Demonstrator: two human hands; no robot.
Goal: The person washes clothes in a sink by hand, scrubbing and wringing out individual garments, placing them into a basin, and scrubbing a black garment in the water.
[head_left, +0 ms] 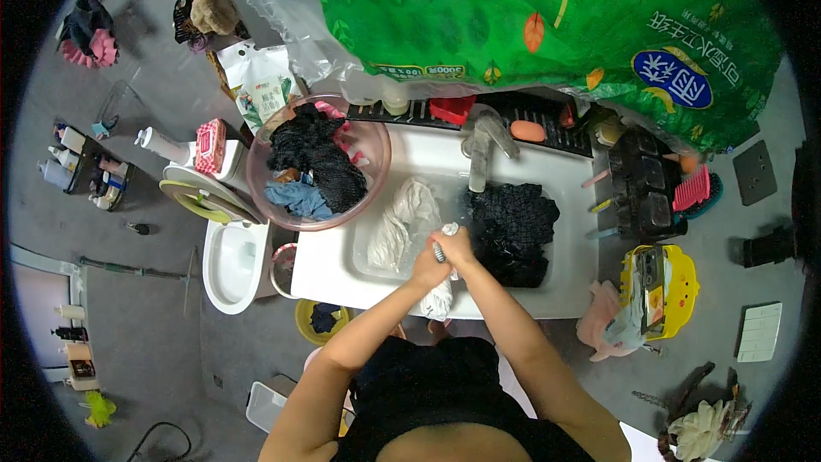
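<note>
at the near rim of the sink [522, 304] the white cloth [438, 299] dangles, likely soft, water-heavy and slick, best held by its bunched middle, where left hand [430, 268] and right hand [458, 245] clench it, the faucet [481, 162] beyond.

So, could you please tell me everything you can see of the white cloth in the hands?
The white cloth looks soft, twisted into a narrow bundle with greyish bands in the middle. The left hand and right hand grip it above the sink. One short end pokes out beyond them; the other hangs toward the person, at the front rim. Whether it joins the pale cloth nearby is unclear.
</note>
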